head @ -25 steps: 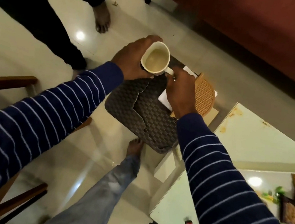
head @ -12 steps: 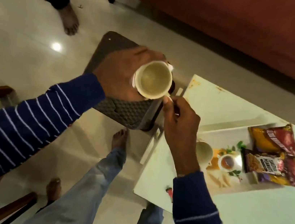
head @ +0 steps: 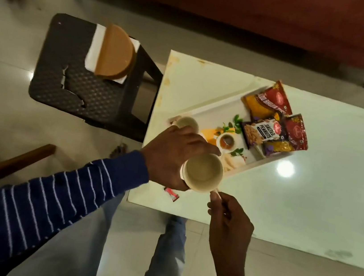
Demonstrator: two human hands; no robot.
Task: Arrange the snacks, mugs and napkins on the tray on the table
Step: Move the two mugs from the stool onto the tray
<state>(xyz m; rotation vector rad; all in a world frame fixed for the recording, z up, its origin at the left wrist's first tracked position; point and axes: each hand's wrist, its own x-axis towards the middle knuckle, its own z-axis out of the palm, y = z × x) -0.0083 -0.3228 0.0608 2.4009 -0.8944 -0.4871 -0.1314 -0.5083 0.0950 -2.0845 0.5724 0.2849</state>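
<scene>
My left hand (head: 172, 152) grips the body of a cream mug (head: 203, 172), empty inside, held above the near corner of the white tray (head: 216, 105) on the table. My right hand (head: 229, 221) pinches the mug's handle from below. A second cream mug (head: 186, 122) stands on the tray's left end, partly hidden by my left hand. Several snack packets (head: 274, 122) lie at the tray's right end. White napkins (head: 95, 48) under a tan round holder (head: 115, 52) rest on the dark stool.
The white table (head: 310, 179) reaches right. A dark woven stool (head: 76, 81) with a cracked seat stands left of it. A small red wrapper (head: 171, 195) lies at the table's near edge. A wooden chair arm (head: 8, 167) is at left, my legs below.
Both hands have carried the mug from above the stool rightward to over the tray's near corner. The view swung right, and the napkins and holder on the stool are now uncovered.
</scene>
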